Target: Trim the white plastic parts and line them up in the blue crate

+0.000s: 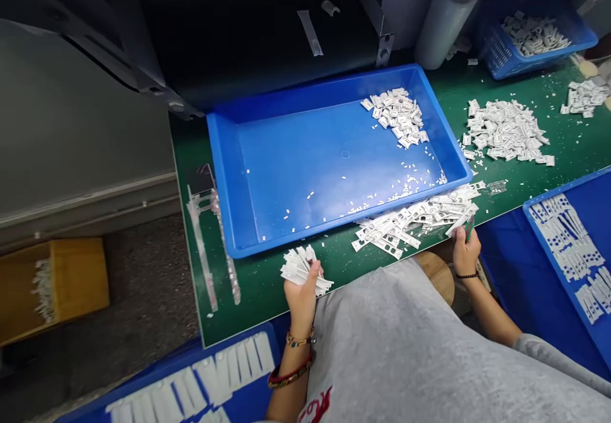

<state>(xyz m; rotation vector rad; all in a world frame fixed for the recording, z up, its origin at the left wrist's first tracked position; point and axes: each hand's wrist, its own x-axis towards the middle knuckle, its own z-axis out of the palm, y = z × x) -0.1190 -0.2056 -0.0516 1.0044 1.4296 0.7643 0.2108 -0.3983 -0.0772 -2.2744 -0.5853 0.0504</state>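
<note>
My left hand [301, 296] is closed around a fanned bundle of white plastic strips [298, 267], just above the near edge of the green table. Toward the right, my right hand [466, 252] is closed on a small green object [470, 228], mostly covered by the fingers; its kind does not show. A white strip touches those fingertips, but I cannot tell whether it is gripped. Beside that hand lies a loose heap of white perforated plastic strips [398, 229], along the front wall of a large blue tray [296, 224]. Small white clips [398, 116] are piled in the tray's far right corner.
A dark conveyor belt [238, 35] stands behind the tray. To the right are another pile of white pieces [508, 130] and a blue basket [506, 60]. Blue trays with laid-out strips flank me low left [233, 372] and right [568, 238]. A yellow bin [81, 283] sits on the floor.
</note>
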